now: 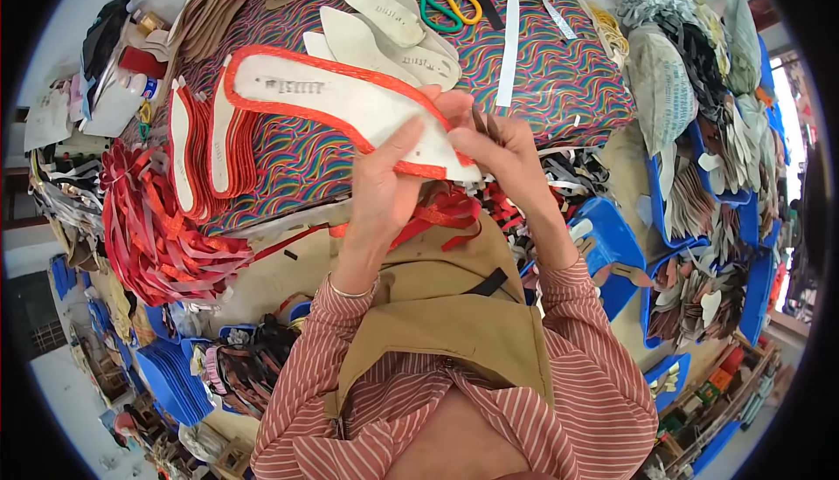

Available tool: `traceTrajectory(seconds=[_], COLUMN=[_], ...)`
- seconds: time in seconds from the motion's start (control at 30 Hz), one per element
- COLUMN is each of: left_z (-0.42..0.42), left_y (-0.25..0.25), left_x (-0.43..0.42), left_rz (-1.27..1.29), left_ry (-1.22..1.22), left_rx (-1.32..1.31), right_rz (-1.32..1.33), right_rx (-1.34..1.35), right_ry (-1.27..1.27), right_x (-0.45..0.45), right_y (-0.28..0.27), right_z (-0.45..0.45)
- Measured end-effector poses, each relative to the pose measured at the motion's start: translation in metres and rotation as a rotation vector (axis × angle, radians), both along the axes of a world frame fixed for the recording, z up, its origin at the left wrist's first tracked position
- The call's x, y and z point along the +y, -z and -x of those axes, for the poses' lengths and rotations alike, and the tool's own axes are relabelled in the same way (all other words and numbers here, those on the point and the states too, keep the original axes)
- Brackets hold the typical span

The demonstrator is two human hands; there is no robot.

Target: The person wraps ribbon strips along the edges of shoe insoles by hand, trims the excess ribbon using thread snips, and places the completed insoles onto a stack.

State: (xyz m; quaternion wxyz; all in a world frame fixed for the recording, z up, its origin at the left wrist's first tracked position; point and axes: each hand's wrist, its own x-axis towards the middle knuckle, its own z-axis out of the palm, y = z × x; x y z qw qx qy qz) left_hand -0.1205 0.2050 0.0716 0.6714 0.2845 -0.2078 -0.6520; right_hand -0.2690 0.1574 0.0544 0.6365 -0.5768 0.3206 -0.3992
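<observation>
A white shoe insole [323, 96] with a red strip along its edge lies tilted across both hands above the table. My left hand [389, 179] is closed on its near side, thumb on the white face. My right hand [498, 152] pinches the edge close to the narrow end. A dark, thin object [481, 122] shows by the right fingers; its kind is hard to make out. Plain white insoles [398, 52] lie behind the held one. Stacks of red-edged insoles [232, 152] stand to the left.
Scissors [450, 8] with green and yellow handles and a white strip [509, 52] lie on the patterned cloth [559, 78]. A bundle of red strips [166, 227] hangs at the table's left edge. Blue bins [612, 248] with cut pieces are on the right.
</observation>
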Motion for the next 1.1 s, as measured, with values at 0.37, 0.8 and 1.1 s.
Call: traceTrajectory(seconds=[0.37, 0.8, 1.1], left_z=[0.010, -0.024, -0.017], left_y=[0.012, 0.004, 0.021], left_x=[0.009, 0.001, 0.019], left_rz=[0.048, 0.000, -0.117], left_ry=[0.098, 0.005, 0.188], left_rx=[0.008, -0.383, -0.767], right_rz=[-0.189, 0.271, 0.367], right_rx=[-0.075, 0.138, 0.130], right_ry=[0.038, 0.000, 0.039], right_x=[0.002, 0.013, -0.047], right_y=[0.001, 0.019, -0.026], right_z=[-0.009, -0.006, -0.008])
